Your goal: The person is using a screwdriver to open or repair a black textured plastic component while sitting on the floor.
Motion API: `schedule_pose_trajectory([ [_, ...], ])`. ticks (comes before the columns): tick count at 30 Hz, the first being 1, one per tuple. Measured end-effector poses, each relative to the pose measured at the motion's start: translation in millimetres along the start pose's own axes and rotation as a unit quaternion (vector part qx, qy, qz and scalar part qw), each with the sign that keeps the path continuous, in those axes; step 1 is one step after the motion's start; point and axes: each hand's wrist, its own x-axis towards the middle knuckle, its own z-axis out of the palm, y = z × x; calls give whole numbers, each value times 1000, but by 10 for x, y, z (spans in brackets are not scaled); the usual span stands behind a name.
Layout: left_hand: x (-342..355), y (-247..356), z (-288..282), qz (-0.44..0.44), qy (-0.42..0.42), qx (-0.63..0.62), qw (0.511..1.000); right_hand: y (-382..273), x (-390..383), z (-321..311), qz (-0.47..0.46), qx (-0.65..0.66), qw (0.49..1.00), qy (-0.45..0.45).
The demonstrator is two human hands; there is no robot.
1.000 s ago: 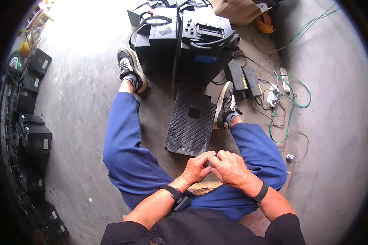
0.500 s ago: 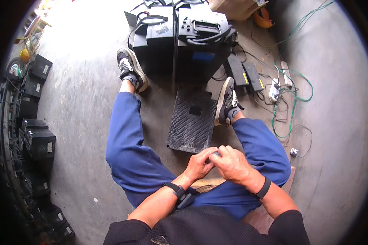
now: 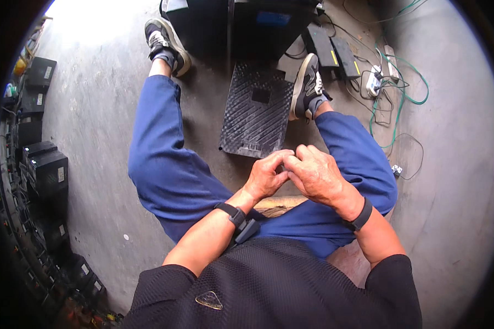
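My left hand (image 3: 266,175) and my right hand (image 3: 317,174) meet in front of me, between my knees, fingers curled and closed round something small that I cannot make out. Just beyond them a black textured rectangular panel (image 3: 247,120) with a dark square in it lies on the floor between my shoes (image 3: 307,82). A strip of wood (image 3: 274,206) shows beneath my wrists.
A large black housing (image 3: 266,38) stands beyond my feet. At the right are dark adapters (image 3: 323,46), white power strips (image 3: 374,81) and tangled cables (image 3: 417,101) on the floor (image 3: 444,219). Several black battery-like boxes (image 3: 48,171) line the left side.
The view has shifted, so the housing, panel and legs sit higher in the picture and more of my shirt shows. My hands stay together with fingers curled.
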Motion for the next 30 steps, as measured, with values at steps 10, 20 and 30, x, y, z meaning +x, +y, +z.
schedule_pose_trajectory([
  [10,-14,81,-64,-82,-35,-27,996,-49,2,33,6,13,1000,8],
  [20,-93,-82,3,-149,-42,-112,981,-68,31,-106,24,58,998,-18],
  [30,-32,-59,-4,-60,-12,-55,997,-3,12,35,68,67,995,-20],
])
